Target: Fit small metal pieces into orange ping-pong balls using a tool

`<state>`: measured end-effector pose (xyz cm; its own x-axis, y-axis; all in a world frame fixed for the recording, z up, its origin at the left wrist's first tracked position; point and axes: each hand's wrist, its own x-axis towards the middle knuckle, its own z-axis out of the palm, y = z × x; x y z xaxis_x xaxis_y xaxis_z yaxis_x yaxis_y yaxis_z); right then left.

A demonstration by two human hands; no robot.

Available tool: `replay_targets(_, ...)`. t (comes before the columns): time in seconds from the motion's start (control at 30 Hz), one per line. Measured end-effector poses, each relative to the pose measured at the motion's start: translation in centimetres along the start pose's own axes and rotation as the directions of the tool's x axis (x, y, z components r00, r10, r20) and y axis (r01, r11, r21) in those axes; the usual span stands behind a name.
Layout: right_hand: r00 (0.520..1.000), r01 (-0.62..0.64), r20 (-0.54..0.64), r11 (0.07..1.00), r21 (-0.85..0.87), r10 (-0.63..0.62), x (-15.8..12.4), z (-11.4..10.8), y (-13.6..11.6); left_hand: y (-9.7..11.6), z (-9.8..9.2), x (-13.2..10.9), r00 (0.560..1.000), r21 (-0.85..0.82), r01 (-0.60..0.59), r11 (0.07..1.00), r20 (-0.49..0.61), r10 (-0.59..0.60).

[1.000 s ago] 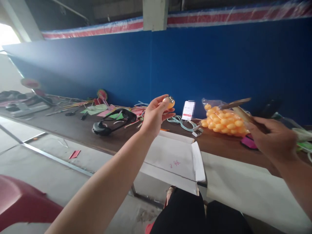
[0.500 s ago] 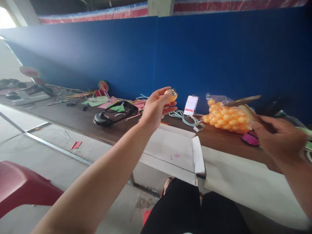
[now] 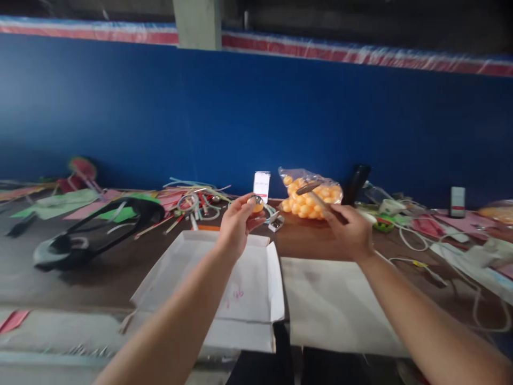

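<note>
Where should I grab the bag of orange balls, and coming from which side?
Probably by the loose clear plastic at the top of the bag, pinched from above and the left: it rises slack over the balls, while the tongs and right hand crowd the other side.

Brown tool [image 3: 308, 187] — blurred, near end seemingly hidden.

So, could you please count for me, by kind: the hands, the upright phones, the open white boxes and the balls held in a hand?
Hands (left hand, right hand): 2
Phones: 2
Box: 1
Held ball: 1
Total: 6
</note>
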<state>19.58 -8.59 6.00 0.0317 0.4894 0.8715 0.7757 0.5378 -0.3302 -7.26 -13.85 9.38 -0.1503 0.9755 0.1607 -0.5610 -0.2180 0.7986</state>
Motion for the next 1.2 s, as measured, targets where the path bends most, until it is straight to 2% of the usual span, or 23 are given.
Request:
replay_targets(0.2, 1.000, -0.021, 0.023, 0.997, 0.080, 0.019, -0.3, 3.4, 2.0, -6.2, 2.5, 4.2, 0.990, -0.137, 0.122, 0.983, -0.049, -0.130)
replay_targets(0.33, 0.997, -0.074, 0.017, 0.988, 0.133, 0.072, -0.2, 6.0, 2.7, -10.2, 3.6, 8.1, 0.987, -0.243, 0.135, 0.961, -0.048, -0.151)
replay_targets(0.43, 0.993, -0.114, 0.012, 0.975, 0.190, 0.114, -0.5, 7.8, 3.2, -12.6, 3.9, 10.8, 0.992, -0.315, 0.112, 0.943, -0.025, -0.126)
replay_targets(0.53, 0.992, -0.123, 0.029, 0.961, 0.247, 0.120, -1.3, 9.0, 3.8, -14.3, 3.1, 12.3, 0.988, -0.306, 0.153, 0.940, 0.016, -0.156)
replay_targets(0.63, 0.996, -0.090, 0.043, 0.956, 0.281, 0.081, -2.0, 9.4, 4.2, -15.3, 1.7, 13.0, 0.978, -0.287, 0.207, 0.935, 0.072, -0.195)
replay_targets(0.8, 0.997, 0.002, 0.072, 0.986, 0.166, -0.014, -1.9, 8.9, 4.4, -16.0, 0.1, 13.8, 0.974, -0.315, 0.226, 0.922, 0.107, -0.202)
replay_targets(0.93, 0.991, 0.029, 0.130, 0.995, 0.096, -0.041, -2.1, 8.3, 4.9, -16.2, 0.1, 14.0, 0.960, -0.330, 0.275, 0.903, 0.140, -0.242)
replay_targets(1.2, 0.992, 0.025, 0.122, 0.998, 0.057, -0.031, -2.5, 7.6, 4.9, -15.9, 0.3, 13.7, 0.955, -0.312, 0.289, 0.905, 0.162, -0.249)
